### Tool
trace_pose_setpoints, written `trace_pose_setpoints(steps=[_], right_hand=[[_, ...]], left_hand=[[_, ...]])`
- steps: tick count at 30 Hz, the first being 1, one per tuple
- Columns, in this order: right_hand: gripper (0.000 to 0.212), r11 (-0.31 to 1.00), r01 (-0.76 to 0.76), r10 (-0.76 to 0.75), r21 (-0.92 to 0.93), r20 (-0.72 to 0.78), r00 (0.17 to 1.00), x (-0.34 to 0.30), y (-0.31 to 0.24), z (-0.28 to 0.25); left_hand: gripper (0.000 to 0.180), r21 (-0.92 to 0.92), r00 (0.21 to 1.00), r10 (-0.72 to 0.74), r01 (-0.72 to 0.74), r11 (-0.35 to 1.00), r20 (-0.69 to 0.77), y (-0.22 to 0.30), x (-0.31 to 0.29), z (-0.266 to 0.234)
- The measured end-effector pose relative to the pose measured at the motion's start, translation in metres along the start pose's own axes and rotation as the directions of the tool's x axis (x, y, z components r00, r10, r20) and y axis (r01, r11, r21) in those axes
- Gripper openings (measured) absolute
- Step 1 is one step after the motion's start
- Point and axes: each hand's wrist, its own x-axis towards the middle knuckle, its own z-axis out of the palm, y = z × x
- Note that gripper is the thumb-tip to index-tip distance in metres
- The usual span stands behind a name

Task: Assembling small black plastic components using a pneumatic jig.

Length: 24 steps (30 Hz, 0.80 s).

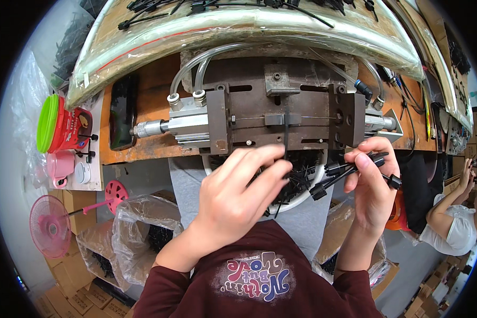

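Note:
My left hand (pixel 241 185) has its fingers closed around the lower end of a thin black plastic rod (pixel 286 132). This rod's upper end sits at the small metal block (pixel 274 120) in the middle of a dark metal fixture (pixel 249 135). In my right hand (pixel 373 180), closed near the fixture's right end, is a small bunch of black plastic parts (pixel 347 175) with thin stems and thicker heads. Beneath both hands, a white-rimmed tub (pixel 322 172) holds many similar black parts; my left hand hides part of it.
Pneumatic cylinders (pixel 188 124) with clear hoses (pixel 196 61) flank the fixture. A plastic-covered tray (pixel 249 24) of black parts lies behind. At left are a phone (pixel 123 108), a red tub (pixel 71 127), a pink cup (pixel 61 165) and a fan (pixel 50 225). Another person (pixel 453 225) sits at right.

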Motion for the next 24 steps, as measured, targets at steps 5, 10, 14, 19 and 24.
trace_pose_setpoints(steps=[5,10,14,19,24], right_hand=[[0.019,0.999,0.029,-0.030,-0.016,-0.010,1.000,-0.003,0.004,0.001],[0.020,1.000,0.026,-0.026,-0.013,0.004,1.000,-0.004,0.007,-0.004],[0.019,1.000,0.021,-0.022,-0.018,-0.024,0.999,-0.005,0.009,-0.001],[0.019,0.999,0.040,-0.041,-0.022,-0.058,0.997,-0.006,0.009,-0.002],[0.019,0.997,-0.076,0.074,0.025,0.046,0.996,-0.007,0.013,0.009]], left_hand=[[0.027,0.255,0.997,0.041,-0.055,0.965,0.059,-0.008,0.001,0.019],[0.027,0.316,0.995,0.004,-0.036,0.948,0.103,-0.006,0.009,0.019],[0.026,0.326,0.992,-0.027,-0.014,0.945,0.122,-0.005,0.008,0.019],[0.038,0.102,0.989,0.023,-0.038,0.994,0.146,-0.003,0.011,0.007],[0.030,-0.205,0.973,0.203,-0.177,0.963,0.111,0.013,0.003,-0.002]])
